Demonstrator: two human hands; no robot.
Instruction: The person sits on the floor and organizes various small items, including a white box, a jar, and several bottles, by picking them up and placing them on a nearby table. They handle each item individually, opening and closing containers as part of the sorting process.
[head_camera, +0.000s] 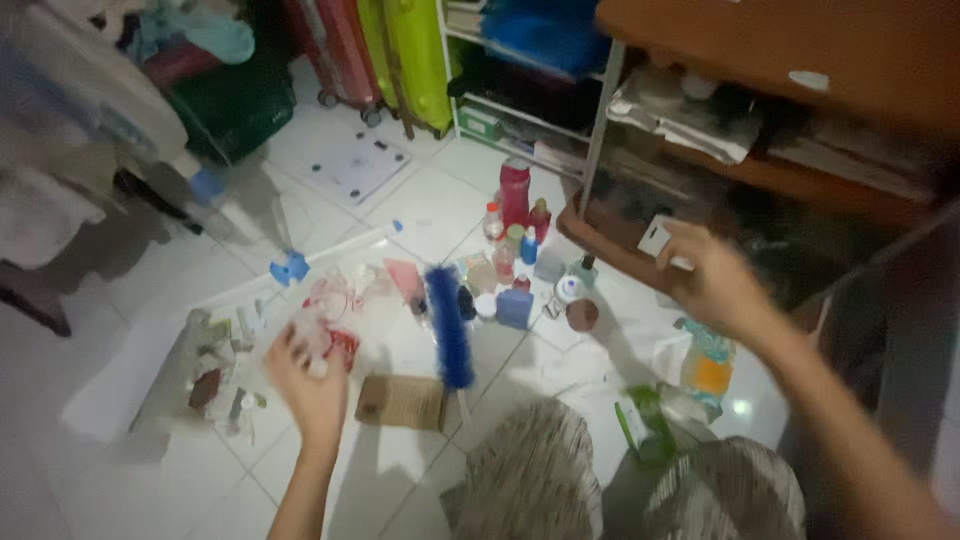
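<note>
I sit on a white tiled floor with my knees (530, 480) in patterned fabric at the bottom. My left hand (305, 380) is raised over the floor, fingers curled around a blurred clear and red plastic packet (325, 325). My right hand (710, 280) reaches toward the low wooden shelf (610, 245) and pinches a small white card-like thing (660, 238). A blue bristly brush (450, 325) lies on the floor between my hands, beside a small brown cardboard box (402, 402).
A cluster of small bottles and jars (520, 270) with a tall red bottle (514, 192) stands near the shelf. Green and red suitcases (400, 55) stand at the back. A white scale (355, 165), a white tube with blue fittings (330, 250) and a green-orange packet (705, 365) lie around.
</note>
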